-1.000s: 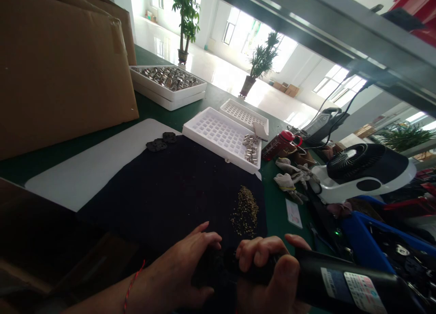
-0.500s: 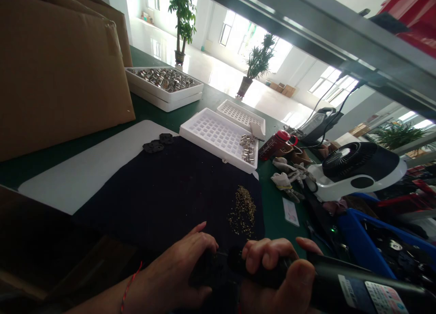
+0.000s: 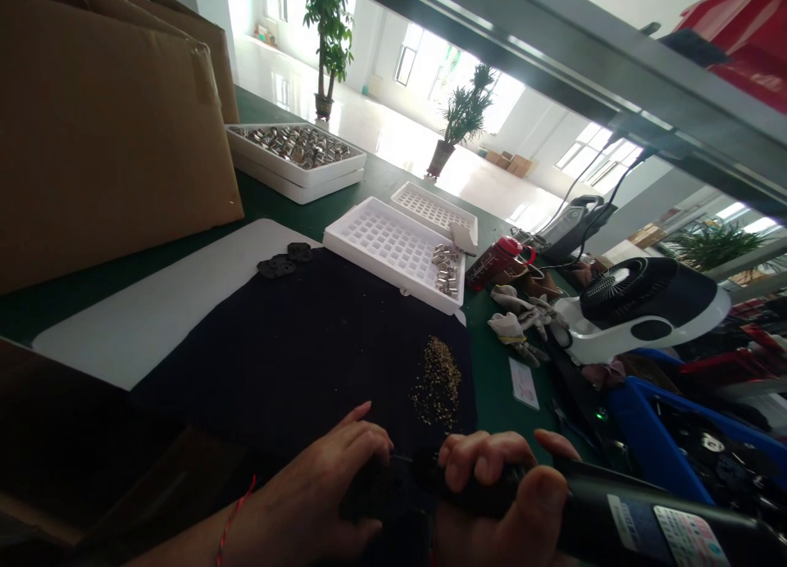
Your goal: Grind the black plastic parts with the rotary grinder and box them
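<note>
Right hand [image 3: 498, 485], lower right of frame: fingers wrapped round black power tool [image 3: 639, 501], labels on its body, tip pointing left toward left hand. Left hand [image 3: 335, 485], bottom center: fingers and thumb curled round dark part [image 3: 378, 489], too dark for detail; red cord on wrist. Tool tip close to dark part, contact can't tell. Both over dark cloth [image 3: 295, 346] on green desk [image 3: 492, 378]. Small brass-colored pieces [image 3: 441, 374] piled on cloth, right side, just above right hand. Two black parts [image 3: 283, 261] at cloth's upper left edge. White tray [image 3: 393, 251] at center, metal pieces [image 3: 447, 269] at its right end. Red bottle [image 3: 493, 261] right of tray, gloves [image 3: 516, 317] below bottle. Blue bin [image 3: 652, 436] with dark parts, right edge.
</note>
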`<move>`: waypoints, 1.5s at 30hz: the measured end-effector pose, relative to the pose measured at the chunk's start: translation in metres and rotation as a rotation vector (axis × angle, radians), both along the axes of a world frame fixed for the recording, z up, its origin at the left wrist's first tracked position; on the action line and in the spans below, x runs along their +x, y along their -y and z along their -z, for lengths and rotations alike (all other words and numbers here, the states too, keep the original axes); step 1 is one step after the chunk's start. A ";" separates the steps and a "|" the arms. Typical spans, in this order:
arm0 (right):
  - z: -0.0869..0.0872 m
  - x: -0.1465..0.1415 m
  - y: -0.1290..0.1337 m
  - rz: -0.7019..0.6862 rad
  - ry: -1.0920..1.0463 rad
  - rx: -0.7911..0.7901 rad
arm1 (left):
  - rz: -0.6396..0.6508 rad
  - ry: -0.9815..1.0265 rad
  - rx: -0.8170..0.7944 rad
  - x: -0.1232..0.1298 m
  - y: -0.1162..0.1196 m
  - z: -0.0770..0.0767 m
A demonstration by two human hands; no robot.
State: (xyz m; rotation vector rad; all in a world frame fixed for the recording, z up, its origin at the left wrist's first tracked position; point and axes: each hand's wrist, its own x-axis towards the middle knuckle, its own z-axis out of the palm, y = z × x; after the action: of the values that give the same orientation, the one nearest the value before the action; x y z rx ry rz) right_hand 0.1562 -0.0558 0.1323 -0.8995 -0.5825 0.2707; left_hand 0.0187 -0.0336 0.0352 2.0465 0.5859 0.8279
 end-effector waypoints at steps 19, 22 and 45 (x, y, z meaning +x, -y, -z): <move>-0.001 -0.002 0.001 0.043 -0.017 -0.010 | -0.003 -0.063 -0.084 -0.003 0.000 -0.005; -0.002 -0.003 0.000 0.020 -0.083 -0.021 | -0.022 -0.083 -0.081 -0.004 0.001 -0.005; 0.005 0.011 -0.002 -0.043 -0.258 -0.114 | -0.063 0.011 -0.012 -0.001 0.003 0.020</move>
State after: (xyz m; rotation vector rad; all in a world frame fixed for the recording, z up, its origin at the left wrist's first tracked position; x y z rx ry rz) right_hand 0.1673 -0.0534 0.1271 -0.9451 -0.3499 0.4554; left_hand 0.0176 -0.0369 0.0151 2.0206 0.6508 0.8702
